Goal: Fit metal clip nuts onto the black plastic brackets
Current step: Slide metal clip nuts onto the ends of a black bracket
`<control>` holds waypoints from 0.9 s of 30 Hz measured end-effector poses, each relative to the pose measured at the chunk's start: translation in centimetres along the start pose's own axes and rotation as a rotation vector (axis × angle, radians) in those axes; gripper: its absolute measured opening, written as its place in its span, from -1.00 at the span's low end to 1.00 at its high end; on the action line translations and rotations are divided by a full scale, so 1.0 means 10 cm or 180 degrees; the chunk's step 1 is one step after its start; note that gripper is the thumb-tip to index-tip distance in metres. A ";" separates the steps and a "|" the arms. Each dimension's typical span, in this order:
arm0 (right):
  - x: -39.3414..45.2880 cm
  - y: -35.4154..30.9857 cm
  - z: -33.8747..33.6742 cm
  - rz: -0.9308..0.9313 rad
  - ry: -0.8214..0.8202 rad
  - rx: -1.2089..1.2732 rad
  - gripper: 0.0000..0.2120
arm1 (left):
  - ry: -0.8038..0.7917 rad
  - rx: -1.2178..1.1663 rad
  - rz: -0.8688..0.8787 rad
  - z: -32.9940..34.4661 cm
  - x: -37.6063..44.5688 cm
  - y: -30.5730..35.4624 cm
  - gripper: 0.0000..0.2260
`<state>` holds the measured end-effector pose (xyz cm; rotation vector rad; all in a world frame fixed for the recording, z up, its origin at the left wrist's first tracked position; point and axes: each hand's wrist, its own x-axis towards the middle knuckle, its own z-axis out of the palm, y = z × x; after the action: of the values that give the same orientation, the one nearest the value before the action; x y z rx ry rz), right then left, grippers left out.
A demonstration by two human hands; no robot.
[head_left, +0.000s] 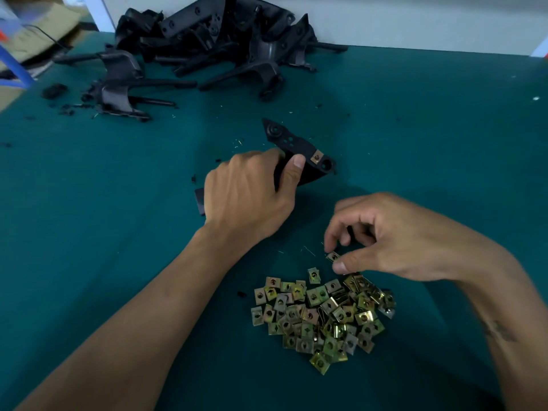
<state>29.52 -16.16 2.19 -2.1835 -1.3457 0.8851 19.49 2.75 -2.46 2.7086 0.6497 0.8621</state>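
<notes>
While the right hand (pixel 394 235) curls over the near-right part of the table, its thumb and forefinger pinch a single clip nut (pixel 333 256) at the far edge of the loose pile; the remaining fingers are bent inward above it. Just near of that pinch lies the pile of clip nuts (pixel 321 318), brass-coloured squares with a hole in each, heaped on the green table cover (pixel 430 129), with one nut (pixel 314 275) lying slightly apart at the pile's far side.

To the left and farther away, the left hand (pixel 249 197) grips a black plastic bracket (pixel 299 149), fingers wrapped round its middle and the thumb pressed along its right face. The bracket's pointed end stands up toward the far side, and its lower end shows out past the hand on the left. One fitted clip nut (pixel 316 157) sits on the bracket just right of the thumb tip, next to a round hole in the plastic.

Farther off, at the far left of the table, a heap of black brackets (pixel 207 46) lies tangled together against a white wall (pixel 415 22). Small black plastic scraps (pixel 55 91) and pale shavings are scattered on the cover between the heap and the hands. Cardboard (pixel 32 28), blurred, shows beyond the table's far-left corner.
</notes>
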 end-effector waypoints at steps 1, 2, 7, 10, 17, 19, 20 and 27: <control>0.00 -0.01 0.01 0.0015 0.0007 -0.0034 -0.85 | -0.0022 0.0027 -0.0005 0.01 0.00 0.00 -0.51; 0.00 -0.02 0.02 0.0026 0.0007 -0.0060 -0.85 | -0.0041 0.0045 -0.0006 0.02 0.00 0.00 -0.50; 0.00 -0.03 0.03 0.0013 0.0054 -0.0054 -0.81 | -0.0068 0.0056 0.0007 0.03 0.00 -0.01 -0.49; 0.01 0.00 0.02 0.0059 0.0076 0.0081 -0.81 | -0.0080 0.0028 -0.0001 0.03 0.00 0.00 -0.51; 0.05 0.14 -0.04 -0.0526 0.0406 0.1862 -0.76 | -0.0092 0.0037 0.0104 0.03 0.00 0.00 -0.50; 0.05 0.20 -0.07 -0.0787 0.0491 0.2464 -0.77 | -0.0078 0.0014 0.0127 0.03 0.00 -0.01 -0.51; 0.05 0.23 -0.09 -0.0888 0.0520 0.2684 -0.79 | -0.0071 -0.0004 0.0141 0.03 0.00 0.00 -0.51; 0.04 0.27 -0.13 -0.1116 0.1305 0.3456 -0.78 | 0.0006 -0.0206 0.0507 -0.02 -0.02 0.03 -0.62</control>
<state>32.21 -16.97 1.24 -1.1474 -0.7162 0.7128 19.29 2.43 -2.32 2.7295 0.4029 0.9058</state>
